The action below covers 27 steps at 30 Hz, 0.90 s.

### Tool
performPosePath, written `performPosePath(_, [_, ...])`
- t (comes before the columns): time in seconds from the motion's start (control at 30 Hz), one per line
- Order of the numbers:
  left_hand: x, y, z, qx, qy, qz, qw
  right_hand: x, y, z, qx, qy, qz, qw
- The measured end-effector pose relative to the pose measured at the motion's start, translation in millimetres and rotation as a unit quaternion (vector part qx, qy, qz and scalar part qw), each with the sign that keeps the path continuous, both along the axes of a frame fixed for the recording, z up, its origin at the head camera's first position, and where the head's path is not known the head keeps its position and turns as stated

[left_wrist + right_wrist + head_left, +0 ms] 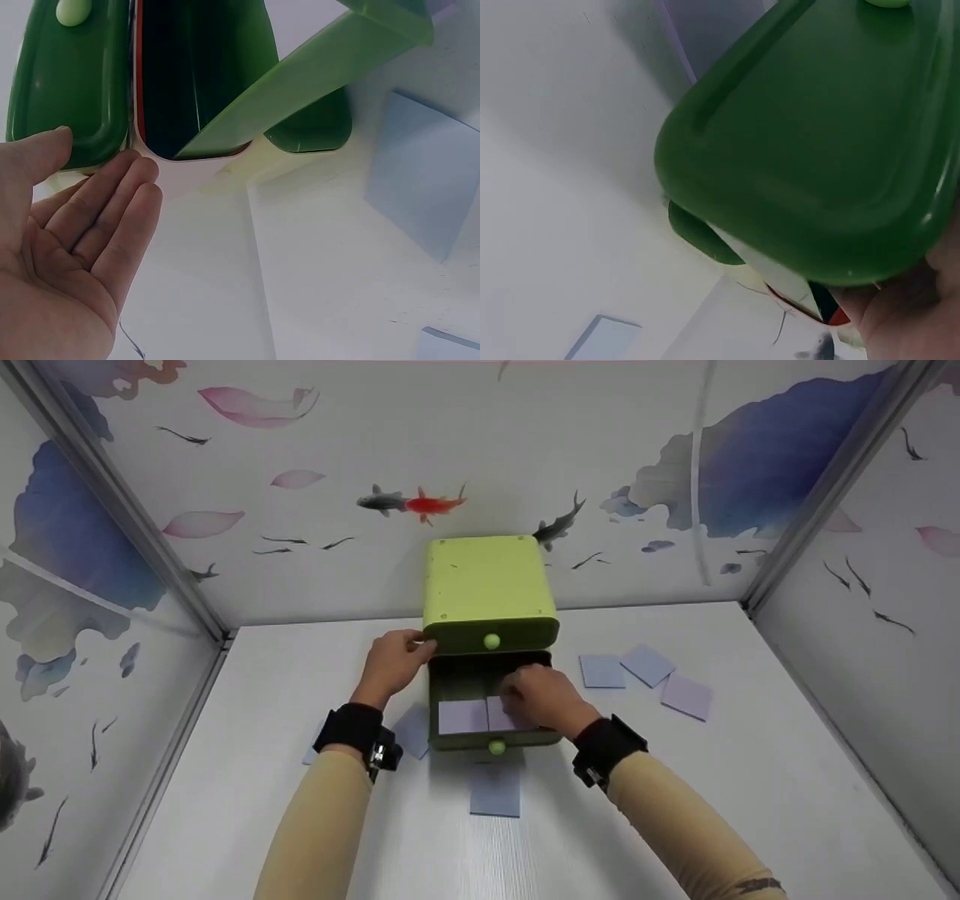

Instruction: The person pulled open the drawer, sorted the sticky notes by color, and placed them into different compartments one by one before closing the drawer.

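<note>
A green two-knobbed drawer cabinet [487, 581] stands on a white counter [765, 780], against the back wall. Its upper drawer front [457, 639] is closed; the lower drawer [529, 739] is pulled out toward the person. Inside, near the drawer's front, two pale lilac square cards [463, 716] lie side by side, the right-hand one partly covered by the right hand [551, 697]. That hand reaches into the drawer with bent fingers; whether they grip the card cannot be told, the fingertips being hidden. The left hand [392, 664] touches the cabinet's left front edge beside the upper drawer, its fingers extended and the thumb apart from them.

Around the cabinet lie further cards: to the right, two blue ones [602, 671], touching or nearly so, and a lilac one [686, 697]; in front, a blue one [495, 796]; to the left, two partly hidden by the left wrist's black strap [346, 727]. The back wall [480, 427] bears painted fish [433, 504] and pink petals [255, 406].
</note>
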<state>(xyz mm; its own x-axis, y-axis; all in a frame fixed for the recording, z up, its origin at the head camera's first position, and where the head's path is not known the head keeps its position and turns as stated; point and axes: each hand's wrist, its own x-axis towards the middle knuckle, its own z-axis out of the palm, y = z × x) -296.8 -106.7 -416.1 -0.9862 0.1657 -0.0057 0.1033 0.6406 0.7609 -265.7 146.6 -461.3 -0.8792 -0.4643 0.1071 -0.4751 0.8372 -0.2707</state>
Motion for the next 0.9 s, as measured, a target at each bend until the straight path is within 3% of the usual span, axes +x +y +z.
performPosePath(0.27, [3.0, 0.9, 3.5, -0.006, -0.005, 0.008, 0.9999, 16.0, 26.3, 19.6, -0.037, 0.027, 0.031, 0.998])
performPosePath(0.47, [4.9, 1.4, 4.5, -0.022, 0.009, 0.006, 0.9997, 20.8, 61.2, 28.7, -0.056, 0.018, 0.067, 0.996])
performPosePath(0.57, [4.9, 0.5, 5.0, -0.022, 0.008, 0.01, 0.9997, 19.2, 82.3, 30.2, -0.081, 0.001, 0.063, 0.995])
performPosePath(0.67, [5.0, 0.2, 5.3, -0.02, 0.006, 0.012, 0.9997, 16.7, 105.8, 29.3, -0.104, -0.025, 0.036, 0.994])
performPosePath(0.9, [5.9, 2.7, 6.2, -0.016, 0.007, 0.007, 0.9998, 15.9, 165.7, 12.5, -0.093, -0.079, -0.1, 0.987])
